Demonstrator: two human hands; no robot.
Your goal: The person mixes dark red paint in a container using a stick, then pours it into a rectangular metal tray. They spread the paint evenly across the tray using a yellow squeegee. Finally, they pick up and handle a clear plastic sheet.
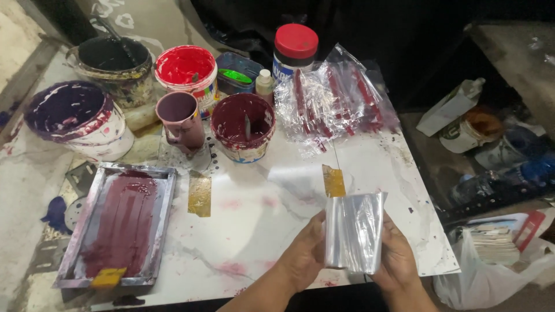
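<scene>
Both of my hands hold a stack of clear plastic sleeves (354,231) upright above the near edge of a white table (260,219). My left hand (303,257) grips the stack's left side and my right hand (398,260) grips its right side. A strip of brown tape (333,181) sticks to the table just beyond the stack. Further back lies a heap of clear bags with red items inside (332,104).
A framed printing screen smeared with maroon ink (118,222) lies at the left. Open paint tubs stand along the back: maroon (243,124), red (186,68), black (113,58), purple (72,115), plus a red-lidded jar (295,49) and mug (180,120). Clutter sits beyond the right edge.
</scene>
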